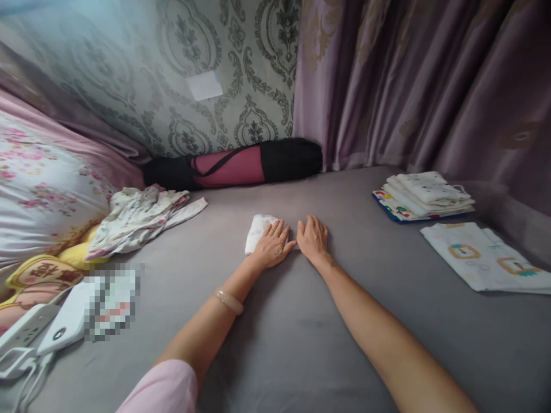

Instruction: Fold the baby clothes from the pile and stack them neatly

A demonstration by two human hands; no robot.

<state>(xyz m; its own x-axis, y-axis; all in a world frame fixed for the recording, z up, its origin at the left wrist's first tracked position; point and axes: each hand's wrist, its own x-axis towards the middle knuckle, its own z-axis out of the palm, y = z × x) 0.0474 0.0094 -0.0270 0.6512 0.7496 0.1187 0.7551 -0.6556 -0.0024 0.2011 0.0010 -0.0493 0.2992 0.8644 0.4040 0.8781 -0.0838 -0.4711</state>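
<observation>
Pressing down with a flat palm, our left grip (274, 246) is released, its fingers spread over the right part of a small white folded cloth (255, 232), whose left and far edges show past our knuckles. Our right grip (313, 236) is released too, fingers extended and lowered toward the grey sheet (370, 310) just beside the left thumb. Under our forearms and to either side the grey sheet gives us room to slide, with the widest stretch toward the right. Out that way a printed cloth (486, 258) lies flat, its left corner pointing toward us, and just beyond it sits a stack of folded cloths (430, 195) over a blue-edged bottom layer, near the purple curtain (365, 86). Ahead, a long black-and-red bag (232, 166) lies along the foot of the patterned wall (235, 63), bounding our far side. To the left, a crumpled garment (142, 221) extends one narrow end toward us, well apart from the cloth; behind it bulges a floral pillow (47, 189), and nearer lies a power strip (30, 330).
</observation>
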